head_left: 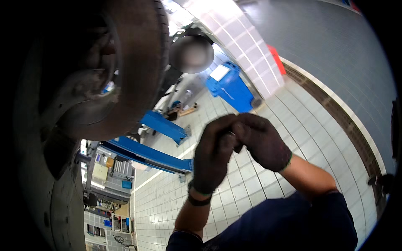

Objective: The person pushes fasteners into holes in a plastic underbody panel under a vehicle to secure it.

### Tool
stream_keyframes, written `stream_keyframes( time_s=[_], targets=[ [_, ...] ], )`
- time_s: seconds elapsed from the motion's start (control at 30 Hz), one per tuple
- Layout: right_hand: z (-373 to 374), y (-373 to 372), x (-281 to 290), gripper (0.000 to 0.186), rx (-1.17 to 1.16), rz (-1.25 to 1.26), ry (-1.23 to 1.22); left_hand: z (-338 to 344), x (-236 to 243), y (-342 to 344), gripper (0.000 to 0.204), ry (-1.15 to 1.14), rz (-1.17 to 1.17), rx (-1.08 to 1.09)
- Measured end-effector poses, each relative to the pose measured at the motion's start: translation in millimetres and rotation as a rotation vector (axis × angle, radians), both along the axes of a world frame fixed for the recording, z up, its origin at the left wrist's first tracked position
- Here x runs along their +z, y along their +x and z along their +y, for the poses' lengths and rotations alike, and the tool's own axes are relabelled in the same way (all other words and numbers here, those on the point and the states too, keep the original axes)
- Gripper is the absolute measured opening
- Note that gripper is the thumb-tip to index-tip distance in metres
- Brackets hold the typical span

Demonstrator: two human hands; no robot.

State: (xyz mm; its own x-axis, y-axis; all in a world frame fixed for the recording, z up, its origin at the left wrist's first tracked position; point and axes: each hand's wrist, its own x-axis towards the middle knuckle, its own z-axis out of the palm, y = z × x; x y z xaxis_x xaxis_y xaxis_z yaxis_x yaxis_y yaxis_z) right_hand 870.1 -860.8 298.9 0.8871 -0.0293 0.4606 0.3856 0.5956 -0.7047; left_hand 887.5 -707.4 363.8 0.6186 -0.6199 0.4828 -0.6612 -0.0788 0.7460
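Observation:
My left hand (213, 154) and my right hand (261, 142), both in dark gloves, meet at the middle of the view with their fingers bent and pressed together. A small glint shows between the fingertips; whether it is a held object is hidden. Up and left of them, a car tyre (138, 58) on its wheel hangs raised, with dark suspension parts (90, 79) inside it. My hands are apart from the tyre.
Blue lift beams (146, 154) lie behind my hands. A blue bin (232, 94) stands by a tiled pillar (255, 54) and a red object (276, 60). A blurred head (190, 54) shows beside the tyre. A workbench (104, 171) is at left, a drain grate (326, 100) at right.

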Motion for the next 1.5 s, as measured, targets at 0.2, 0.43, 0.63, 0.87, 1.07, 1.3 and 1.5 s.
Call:
stream_keyframes(
  time_s=[0.2, 0.43, 0.63, 0.87, 1.07, 1.3, 1.5],
  targets=[
    [23.1, 4.5, 2.0, 0.018, -0.854, -0.292, -0.349, 8.0, -21.9, -5.6, 0.024, -0.089, 0.015, 0.335],
    [39.0, 40.8, 18.9, 0.042, -0.957, -0.592, -0.674, 20.0, -0.7, 7.4, 0.029, -0.122, 0.069, 0.594],
    [70.1, 39.5, 34.7, 0.025, -0.629, -0.471, -0.434, 53.4, 5.5, -3.8, 0.033, 0.055, -0.371, 0.711],
    [92.9, 29.9, 73.0, 0.029, -0.593, -0.489, -0.219, 63.6, 42.8, -24.1, 0.042, 0.136, -0.647, 0.696],
    [103.8, 35.4, 135.7, 0.024, -0.476, -0.482, 0.142, 84.1, 127.4, -30.9, 0.033, 0.028, -1.138, 0.859],
    [82.7, 11.9, 201.9, 0.028, -0.735, -0.811, 0.176, 55.1, 266.3, -35.1, 0.026, 0.017, -1.798, 1.195],
    [78.8, -4.0, 250.2, 0.028, -0.771, -1.024, 0.345, 52.0, 272.2, -48.5, 0.028, -0.209, -1.353, 0.968]
  ],
)
